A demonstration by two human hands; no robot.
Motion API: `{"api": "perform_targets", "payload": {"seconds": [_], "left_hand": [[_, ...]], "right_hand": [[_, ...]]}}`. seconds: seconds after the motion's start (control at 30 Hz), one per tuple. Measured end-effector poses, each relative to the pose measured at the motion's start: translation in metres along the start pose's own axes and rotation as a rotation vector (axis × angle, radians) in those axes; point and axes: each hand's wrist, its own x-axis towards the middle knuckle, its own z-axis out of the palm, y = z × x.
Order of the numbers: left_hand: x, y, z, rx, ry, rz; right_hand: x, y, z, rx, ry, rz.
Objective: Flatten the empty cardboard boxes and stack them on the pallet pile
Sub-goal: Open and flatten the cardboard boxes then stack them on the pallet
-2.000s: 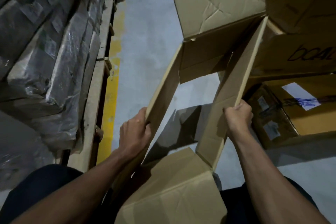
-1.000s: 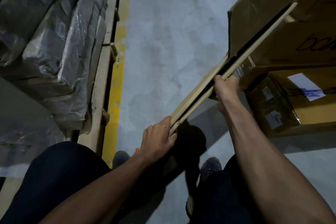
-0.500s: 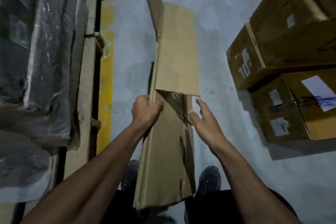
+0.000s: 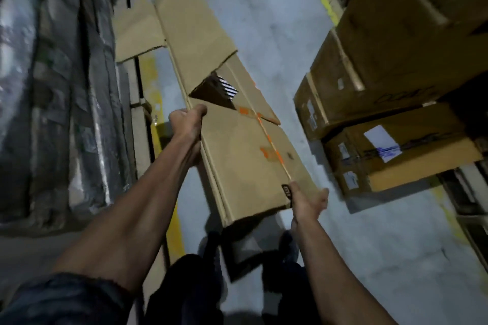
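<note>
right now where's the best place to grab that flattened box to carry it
Grip the flattened box by its two long folded edges, one from each side. It is a long, thin, floppy panel; the left hand already grips the left edge and the right hand is open at the near right corner.

Both arms extended forward, forearms bare. Left hand [image 4: 188,120]: fingers curled over left edge of flattened box [image 4: 237,145], gripping. Right hand [image 4: 307,202]: at box's near right corner, thumb up, fingers underneath; grip blurred
</note>
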Motion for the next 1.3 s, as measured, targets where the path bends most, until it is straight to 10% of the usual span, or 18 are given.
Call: {"api": "perform_targets", "payload": {"seconds": [0.1, 0.27, 0.63, 1.03, 1.3], "left_hand": [[-0.016, 0.051, -0.006, -0.085, -0.012, -0.032], [-0.037, 0.109, -0.016, -0.195, -0.045, -0.094], [-0.009, 0.141, -0.024, -0.224, -0.177, -0.224], [-0.154, 0.179, 0.006, -0.061, -0.242, -0.141], [-0.208, 0.163, 0.016, -0.082, 0.034, 0.082]], "right_hand": [[-0.037, -0.05, -0.02, 0.409, 0.045, 0.239], [-0.1, -0.104, -0.044, 0.988, -0.374, 0.362], [-0.137, -0.174, -0.075, 0.965, -0.49, 0.269], [-0.094, -0.243, -0.085, 0.817, -0.533, 0.207], [-0.06, -0.271, -0.06, 0.66, -0.474, 0.21]]}}
